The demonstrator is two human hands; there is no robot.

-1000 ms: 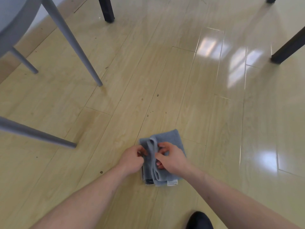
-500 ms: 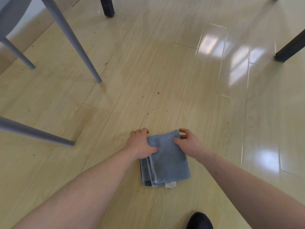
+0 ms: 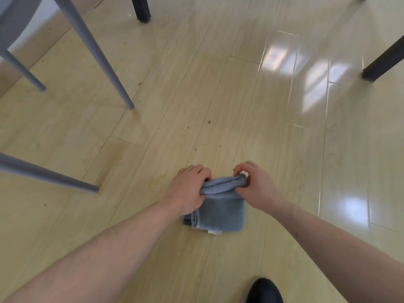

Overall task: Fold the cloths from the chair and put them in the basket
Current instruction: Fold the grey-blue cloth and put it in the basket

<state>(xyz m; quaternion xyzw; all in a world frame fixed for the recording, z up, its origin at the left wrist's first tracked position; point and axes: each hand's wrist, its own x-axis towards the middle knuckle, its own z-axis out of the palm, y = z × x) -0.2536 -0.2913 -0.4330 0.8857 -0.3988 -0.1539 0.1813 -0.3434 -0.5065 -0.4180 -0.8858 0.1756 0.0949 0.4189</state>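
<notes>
Head view. Pale glossy plank floor [image 3: 218, 84] filled the frame, with window glare on the boards at right. Grey chair [image 3: 13, 25] sat at upper left, cut off by the frame: only part of the seat and slanted legs showed. Two dark furniture legs, one at top centre [image 3: 141, 8] and one at right edge [image 3: 384, 60], belonged to pieces otherwise out of frame. A dark shoe toe [image 3: 263, 290] was cropped by the bottom edge.

Blue cloth [image 3: 223, 212] lay folded on the floor, centre-low, well apart from the chair legs. A striped hem and a small white label [image 3: 215, 232] poked out along its near edge; print on the label too small to read.

Left hand [image 3: 188, 190] was closed over the cloth's far-left corner, thumb and fingers pinching the rolled far edge. Right hand [image 3: 253, 186] was pinched on the far-right corner, fingers curled around the same raised edge. The far edge was lifted and bunched between the two hands; the rest stayed flat. Layers under the left hand hidden. Both forearms bare. No basket in view.
</notes>
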